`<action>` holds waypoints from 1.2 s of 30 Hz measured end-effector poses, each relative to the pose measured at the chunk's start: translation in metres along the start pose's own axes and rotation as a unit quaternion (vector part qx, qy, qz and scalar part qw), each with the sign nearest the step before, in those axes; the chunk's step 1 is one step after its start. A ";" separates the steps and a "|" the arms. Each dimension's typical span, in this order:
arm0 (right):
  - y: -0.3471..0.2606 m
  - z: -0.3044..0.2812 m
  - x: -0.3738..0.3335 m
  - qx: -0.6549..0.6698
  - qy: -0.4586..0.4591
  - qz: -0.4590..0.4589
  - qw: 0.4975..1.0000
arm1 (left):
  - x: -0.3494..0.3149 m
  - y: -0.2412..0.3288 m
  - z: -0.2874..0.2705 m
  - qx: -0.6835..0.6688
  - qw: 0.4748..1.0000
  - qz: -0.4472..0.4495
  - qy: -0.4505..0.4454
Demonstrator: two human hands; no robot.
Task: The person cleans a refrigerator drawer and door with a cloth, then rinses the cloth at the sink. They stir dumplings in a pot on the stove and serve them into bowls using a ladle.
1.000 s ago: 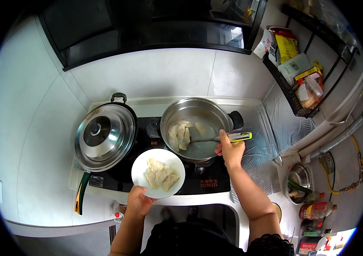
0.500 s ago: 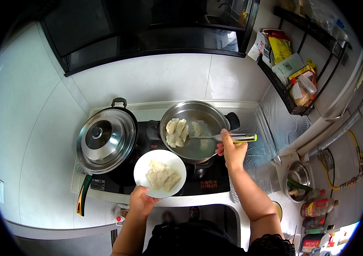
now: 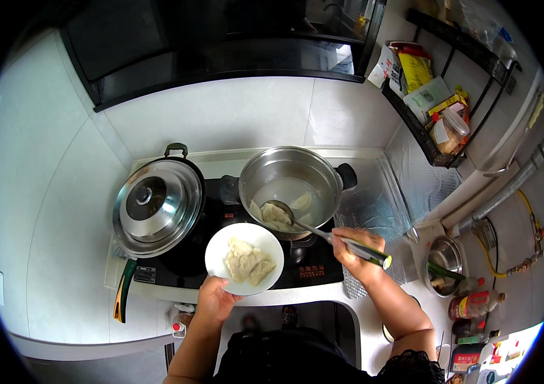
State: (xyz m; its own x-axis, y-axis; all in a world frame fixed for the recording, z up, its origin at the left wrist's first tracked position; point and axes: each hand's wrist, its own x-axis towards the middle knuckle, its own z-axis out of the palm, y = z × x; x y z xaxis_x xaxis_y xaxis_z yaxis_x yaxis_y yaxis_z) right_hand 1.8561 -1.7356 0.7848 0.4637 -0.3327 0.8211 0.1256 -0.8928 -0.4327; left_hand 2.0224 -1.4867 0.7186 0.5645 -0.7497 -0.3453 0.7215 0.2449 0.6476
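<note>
From the head camera, the left hand (image 3: pixel 213 299) grips the near rim of a round white plate (image 3: pixel 219 255) loaded with pale dumplings (image 3: pixel 248 264), holding it just above the front edge of the black two-burner stove (image 3: pixel 221 261) that sits on the white counter (image 3: pixel 297 296). The plate hangs just beside the open stainless steel pot (image 3: pixel 323 174) on the stove's right burner, its far rim close to the pot's near wall. The right hand (image 3: pixel 356 255) is closed around the dark, green-tipped handle of a metal slotted ladle (image 3: pixel 286 213), whose bowl dips into the pot's cloudy water and carries more dumplings at the pot's near-left side. On the left burner stands a large steel pot with a domed lid and black knob (image 3: pixel 154 206), touching nothing the hands hold. At the counter's right end, well apart from the stove, a small steel container (image 3: pixel 443 255) stands beside bottles (image 3: pixel 473 306). A black wall rack (image 3: pixel 429 137) with packets hangs above the right back corner.
</note>
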 end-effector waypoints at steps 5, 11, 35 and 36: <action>-0.011 -0.017 -0.002 -0.030 -0.079 -0.072 0.994 | 0.000 -0.003 -0.007 -0.003 1.000 -0.015 -0.002; -0.016 -0.023 -0.001 -0.019 -0.083 -0.134 0.987 | 0.001 -0.005 -0.008 -0.008 1.000 -0.020 -0.006; 0.029 -0.023 0.013 0.160 0.133 0.512 0.833 | 0.000 -0.005 -0.003 -0.016 0.999 -0.027 -0.041; 0.032 -0.023 0.012 0.167 0.140 0.524 0.823 | -0.001 -0.005 -0.003 -0.020 0.998 -0.026 -0.048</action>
State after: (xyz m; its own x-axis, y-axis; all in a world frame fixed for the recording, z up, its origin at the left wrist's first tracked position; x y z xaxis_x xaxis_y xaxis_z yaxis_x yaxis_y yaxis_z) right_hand 1.8455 -1.7748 0.7896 0.2559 -0.9660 -0.0357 0.0411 0.0478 -0.9980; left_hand 2.0194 -1.4857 0.7135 0.4864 -0.8166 -0.3107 0.7651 0.2263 0.6028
